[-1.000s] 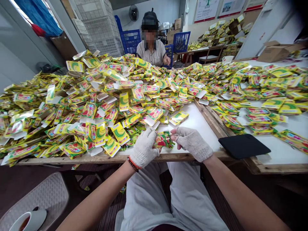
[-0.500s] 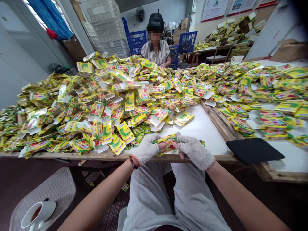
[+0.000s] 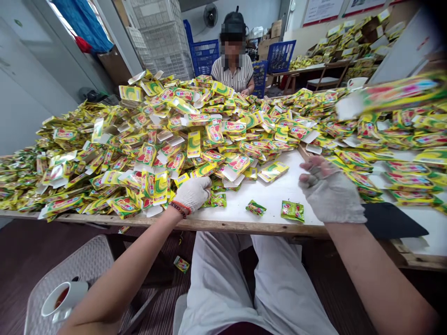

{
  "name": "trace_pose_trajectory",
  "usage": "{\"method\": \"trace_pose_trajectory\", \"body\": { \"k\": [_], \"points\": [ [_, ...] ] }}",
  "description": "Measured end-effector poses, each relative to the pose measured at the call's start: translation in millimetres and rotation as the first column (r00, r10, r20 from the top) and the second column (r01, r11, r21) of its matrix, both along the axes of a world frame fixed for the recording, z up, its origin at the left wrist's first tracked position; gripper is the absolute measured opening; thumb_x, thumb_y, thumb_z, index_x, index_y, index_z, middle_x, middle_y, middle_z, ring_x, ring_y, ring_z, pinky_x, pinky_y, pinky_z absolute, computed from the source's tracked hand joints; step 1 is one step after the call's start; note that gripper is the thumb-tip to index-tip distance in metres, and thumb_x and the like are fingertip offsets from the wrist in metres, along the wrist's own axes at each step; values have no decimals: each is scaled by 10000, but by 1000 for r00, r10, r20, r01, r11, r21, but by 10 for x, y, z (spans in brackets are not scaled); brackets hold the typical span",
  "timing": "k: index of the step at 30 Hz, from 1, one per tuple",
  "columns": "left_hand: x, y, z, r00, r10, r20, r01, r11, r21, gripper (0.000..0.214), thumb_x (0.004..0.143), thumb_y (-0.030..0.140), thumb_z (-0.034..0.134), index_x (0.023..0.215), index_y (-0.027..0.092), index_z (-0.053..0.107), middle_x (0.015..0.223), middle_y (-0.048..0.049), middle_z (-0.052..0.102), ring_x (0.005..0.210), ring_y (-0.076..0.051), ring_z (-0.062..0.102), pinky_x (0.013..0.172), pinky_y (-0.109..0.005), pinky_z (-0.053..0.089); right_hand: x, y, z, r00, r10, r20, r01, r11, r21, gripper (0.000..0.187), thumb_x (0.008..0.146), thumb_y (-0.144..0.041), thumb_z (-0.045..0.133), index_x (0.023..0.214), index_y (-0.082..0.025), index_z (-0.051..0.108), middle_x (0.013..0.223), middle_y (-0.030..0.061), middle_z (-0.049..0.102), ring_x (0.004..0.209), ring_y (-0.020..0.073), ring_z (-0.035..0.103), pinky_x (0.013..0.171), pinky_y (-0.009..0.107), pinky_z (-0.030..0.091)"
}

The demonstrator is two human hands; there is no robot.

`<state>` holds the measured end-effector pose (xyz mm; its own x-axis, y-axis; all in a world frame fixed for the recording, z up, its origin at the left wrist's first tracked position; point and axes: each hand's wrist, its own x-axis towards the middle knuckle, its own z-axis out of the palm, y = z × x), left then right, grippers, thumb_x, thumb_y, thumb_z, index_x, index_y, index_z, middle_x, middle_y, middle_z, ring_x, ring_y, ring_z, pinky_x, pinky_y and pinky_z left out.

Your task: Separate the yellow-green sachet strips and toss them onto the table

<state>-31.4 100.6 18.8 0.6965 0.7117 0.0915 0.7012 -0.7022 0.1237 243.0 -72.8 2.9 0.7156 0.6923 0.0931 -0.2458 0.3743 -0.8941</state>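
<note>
My left hand (image 3: 193, 194), in a white fingerless glove, lies at the front edge of a large heap of small yellow and green boxes (image 3: 193, 144). Its fingers are curled together over the boxes and hide whatever is between them. My right hand (image 3: 330, 193), gloved the same way, is raised above the table's right part, fingers loosely bent and apart with nothing in them. Beyond it a box (image 3: 401, 95) with a white end flap hangs in the air, smeared by motion. Green sachets, one (image 3: 255, 208) in the middle and another (image 3: 292, 211) closer to my right hand, lie on the white tabletop.
More boxes (image 3: 401, 181) lie in rows on the right, past a wooden strip. A black flat object (image 3: 394, 221) rests there. Across the table sits a person (image 3: 232, 70). A cup (image 3: 64, 300) stands on a stool (image 3: 84, 260) at lower left.
Both hands were together holding a box over the table edge. My right hand has let go and swung right, and a box flies at upper right. My left hand has moved left to the heap.
</note>
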Motion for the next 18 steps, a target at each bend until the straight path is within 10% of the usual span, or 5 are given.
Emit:
{"method": "trace_pose_trajectory", "body": {
  "k": [3,5,10,14,18],
  "points": [
    [37,-26,-51,984,-65,-163,72,997,39,203,753,320,615,915,203,652,910,-80,657,871,-262,606,713,-334,432,-212,88,-159,918,210,337,-74,924,-374,216,769,-357,621,928,-211,632,805,24,644,586,135,563,521,255,404],
    [98,-97,-84,986,-87,-144,98,992,75,221,794,350,582,950,206,645,964,-93,645,898,-270,604,725,-346,431,-383,155,-293,697,415,585,46,788,-614,209,802,-348,596,913,-180,653,833,59,645,689,166,584,611,276,422],
    [264,-287,-204,980,-197,26,196,979,46,171,841,314,552,927,192,635,944,-73,638,871,-221,597,726,-306,423,-613,235,-483,252,685,683,286,622,-729,229,824,-392,603,801,-167,637,892,103,619,763,206,576,665,306,380],
    [447,-464,-382,940,-142,309,228,937,-264,275,830,442,585,903,184,648,867,-44,652,824,-189,598,705,-272,431,-629,220,-496,351,584,732,223,707,-671,127,783,-282,618,731,-198,539,707,21,583,680,174,545,613,280,353],
    [612,-597,-464,846,74,529,343,684,-644,419,797,557,578,807,143,646,691,-22,602,627,-132,551,573,-234,415,-602,204,-534,655,465,596,-52,814,-578,157,744,-328,606,727,-212,501,641,-25,568,599,146,541,574,260,393]
  ]
}}
